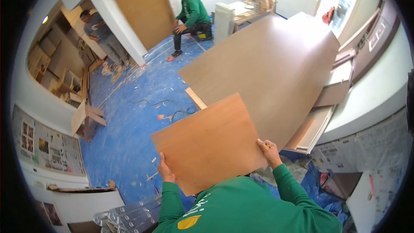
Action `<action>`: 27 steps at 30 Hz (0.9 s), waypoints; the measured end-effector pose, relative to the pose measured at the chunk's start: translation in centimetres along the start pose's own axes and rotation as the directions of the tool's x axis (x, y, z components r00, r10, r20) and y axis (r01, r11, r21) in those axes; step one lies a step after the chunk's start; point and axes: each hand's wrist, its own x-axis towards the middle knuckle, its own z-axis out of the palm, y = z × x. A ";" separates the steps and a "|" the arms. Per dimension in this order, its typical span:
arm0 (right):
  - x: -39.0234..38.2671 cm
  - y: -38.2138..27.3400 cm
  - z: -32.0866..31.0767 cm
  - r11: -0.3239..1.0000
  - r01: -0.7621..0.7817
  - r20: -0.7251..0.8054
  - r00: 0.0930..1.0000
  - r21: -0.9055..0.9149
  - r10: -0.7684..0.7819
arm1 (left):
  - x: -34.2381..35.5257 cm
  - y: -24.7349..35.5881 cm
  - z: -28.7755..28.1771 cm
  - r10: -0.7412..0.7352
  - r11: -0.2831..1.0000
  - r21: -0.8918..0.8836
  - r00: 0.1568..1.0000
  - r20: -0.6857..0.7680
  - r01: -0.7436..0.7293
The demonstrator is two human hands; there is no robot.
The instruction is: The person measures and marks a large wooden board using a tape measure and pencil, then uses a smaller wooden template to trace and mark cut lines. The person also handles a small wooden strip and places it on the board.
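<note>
A thin reddish-brown plywood panel is held tilted in front of my body, spanning both hands. My left hand grips its left edge near the lower corner, with the thumb side showing. At the right edge, my right hand is closed on the panel. A small yellow stick, perhaps a pencil, shows between the right fingers. Behind the panel lies a large brown board on a work surface, partly covered by the panel in my view. A strip of pale wood pokes out from under the board's left side.
Blue sheeting with scraps and a dark cable covers the floor. One person sits by the door; another stands beyond an opening. A folded ladder lies lower left. Brown panels line the right wall.
</note>
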 end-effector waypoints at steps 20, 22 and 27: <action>-5.4 3.6 -3.3 0.999 -0.019 -0.245 0.969 0.027 0.025 | 1.5 -1.4 3.7 -0.107 0.990 0.117 0.973 0.206 0.084; -5.2 4.2 -3.8 0.999 -0.024 -0.248 0.968 0.029 0.031 | 1.6 -1.6 4.1 -0.094 0.992 0.105 0.971 0.218 0.072; -5.4 4.5 -4.0 0.997 0.017 -0.260 0.966 0.076 0.004 | 0.2 -1.3 4.8 -0.081 0.994 0.087 0.968 0.238 0.062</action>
